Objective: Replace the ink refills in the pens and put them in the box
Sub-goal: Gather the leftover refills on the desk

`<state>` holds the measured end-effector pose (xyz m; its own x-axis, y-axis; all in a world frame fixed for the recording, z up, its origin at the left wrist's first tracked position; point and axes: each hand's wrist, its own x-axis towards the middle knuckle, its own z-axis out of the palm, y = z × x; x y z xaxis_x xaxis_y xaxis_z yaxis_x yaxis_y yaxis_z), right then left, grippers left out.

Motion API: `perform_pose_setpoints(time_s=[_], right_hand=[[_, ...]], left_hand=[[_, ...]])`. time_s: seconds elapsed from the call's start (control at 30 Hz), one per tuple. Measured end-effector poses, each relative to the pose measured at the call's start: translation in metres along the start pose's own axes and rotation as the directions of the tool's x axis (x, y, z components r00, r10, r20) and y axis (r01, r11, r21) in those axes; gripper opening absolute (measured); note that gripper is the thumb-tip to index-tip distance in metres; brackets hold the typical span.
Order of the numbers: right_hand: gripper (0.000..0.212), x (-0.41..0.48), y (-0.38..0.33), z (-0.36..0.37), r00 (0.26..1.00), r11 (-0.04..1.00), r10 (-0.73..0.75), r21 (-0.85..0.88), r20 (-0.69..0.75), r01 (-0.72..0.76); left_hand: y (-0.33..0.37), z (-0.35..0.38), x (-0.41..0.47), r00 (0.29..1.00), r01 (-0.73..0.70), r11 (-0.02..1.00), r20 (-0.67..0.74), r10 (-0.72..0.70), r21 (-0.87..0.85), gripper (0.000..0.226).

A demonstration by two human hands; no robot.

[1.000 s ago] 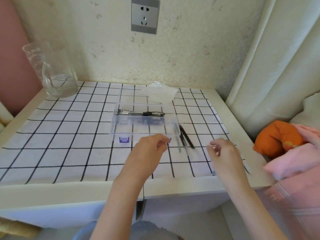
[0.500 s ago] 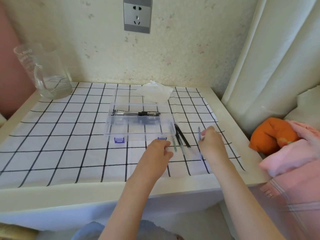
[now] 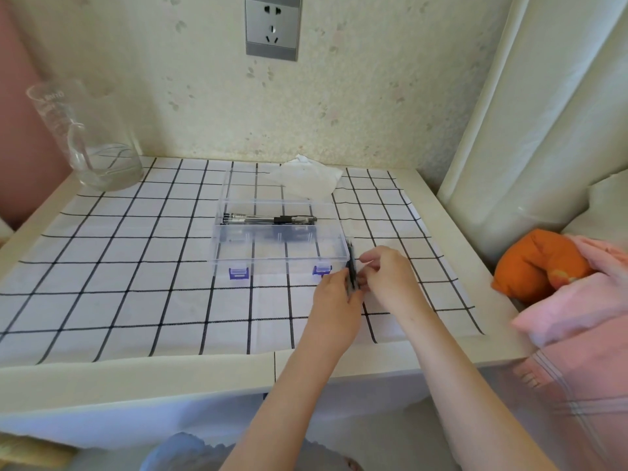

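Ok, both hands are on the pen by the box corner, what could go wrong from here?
The left hand and right hand pinch the pen close beside the box, at its front right corner; pulling it apart there may bump the box and shift the pens inside. A freed part could also drop and roll towards the right edge of the table.

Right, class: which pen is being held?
The dark pen pinched between left hand and right hand, beside the clear box; the other pens lie inside it.
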<state>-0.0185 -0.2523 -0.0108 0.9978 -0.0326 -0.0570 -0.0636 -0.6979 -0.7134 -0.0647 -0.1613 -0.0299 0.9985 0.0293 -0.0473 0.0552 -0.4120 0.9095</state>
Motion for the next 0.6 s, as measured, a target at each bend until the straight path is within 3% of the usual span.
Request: perform_pose_setpoints(time_s=[0.07, 0.2, 0.3, 0.4, 0.5, 0.6], right_hand=[[0.024, -0.005, 0.002, -0.001, 0.999, 0.999, 0.001, 0.04, 0.041, -0.003], [0.021, -0.016, 0.005, -0.002, 0.993, 0.994, -0.004, 0.112, 0.114, -0.009], [0.023, -0.016, 0.01, -0.002, 0.99, 0.992, -0.017, 0.126, 0.139, -0.001], [0.024, -0.015, 0.011, -0.009, 0.988, 0.989, -0.049, 0.142, 0.146, 0.029], [0.025, -0.011, 0.011, -0.018, 0.976, 0.982, -0.188, 0.007, 0.106, 0.188], [0.031, -0.001, 0.014, -0.023, 0.901, 0.881, -0.404, -0.2, 0.155, 0.429]], left_hand=[[0.0, 0.003, -0.001, 0.998, -0.014, 1.0, -0.066, 0.015, 0.015, 0.026], [-0.003, 0.01, -0.006, 0.988, -0.017, 0.943, -0.14, 0.068, 0.333, 0.041], [-0.004, 0.014, -0.008, 0.946, -0.067, 0.876, -0.248, 0.208, 0.477, 0.044], [-0.009, 0.015, -0.007, 0.945, -0.078, 0.811, -0.215, 0.245, 0.58, 0.053], [-0.005, 0.01, -0.008, 0.953, -0.064, 0.786, -0.197, 0.232, 0.615, 0.049], [-0.005, 0.01, -0.008, 0.949, -0.057, 0.746, -0.194, 0.246, 0.664, 0.052]])
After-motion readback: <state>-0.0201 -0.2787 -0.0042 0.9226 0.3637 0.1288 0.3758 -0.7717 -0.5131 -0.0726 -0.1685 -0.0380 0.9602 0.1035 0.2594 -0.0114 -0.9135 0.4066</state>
